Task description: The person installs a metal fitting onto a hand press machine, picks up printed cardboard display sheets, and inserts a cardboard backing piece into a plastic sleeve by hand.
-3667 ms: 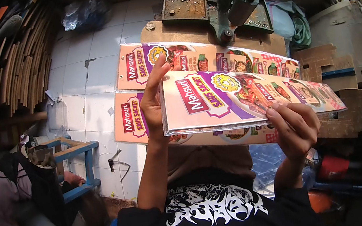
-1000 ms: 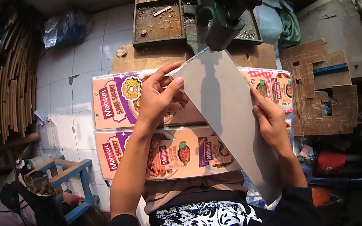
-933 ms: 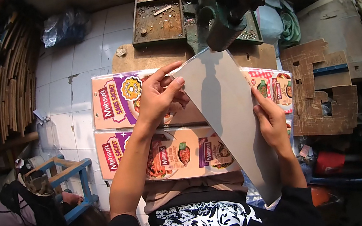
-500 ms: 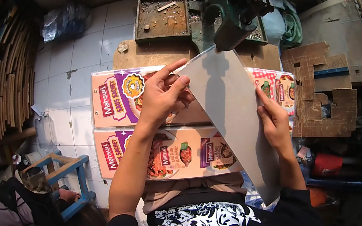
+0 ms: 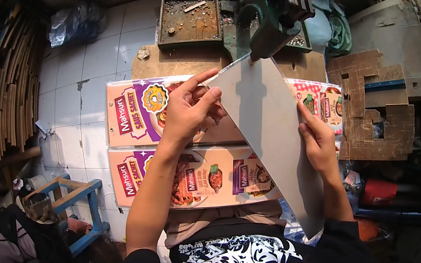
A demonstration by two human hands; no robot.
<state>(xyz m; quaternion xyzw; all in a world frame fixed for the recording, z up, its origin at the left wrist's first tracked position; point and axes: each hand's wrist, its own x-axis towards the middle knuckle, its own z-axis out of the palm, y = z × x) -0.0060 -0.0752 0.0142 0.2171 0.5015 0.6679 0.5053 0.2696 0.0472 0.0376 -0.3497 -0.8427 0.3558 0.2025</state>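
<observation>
A plain grey board point(image 5: 270, 121) lies slantwise over the printed sheets, its top corner right under the head of a dark green press point(image 5: 272, 19). My left hand point(image 5: 196, 106) is closed at the board's upper left corner, index finger and thumb at the edge. My right hand point(image 5: 318, 138) grips the right edge, thumb on the grey face and fingers hidden beneath. Under my left forearm are two printed "Mahsuri" sauce display cards point(image 5: 131, 114), in clear plastic with small holes at the left side. Another printed part with a red check pattern point(image 5: 324, 103) shows beyond my right hand.
A compartmented metal tray point(image 5: 188, 20) with small loose metal parts sits left of the press on a wooden top point(image 5: 176, 64). Cut brown cardboard point(image 5: 372, 108) is at the right. A blue stool frame point(image 5: 80, 205) stands at the left, below stacked boards point(image 5: 3, 89).
Both hands and the grey board stay almost in place, with the board's corner still under the press head. The view has shifted very slightly.
</observation>
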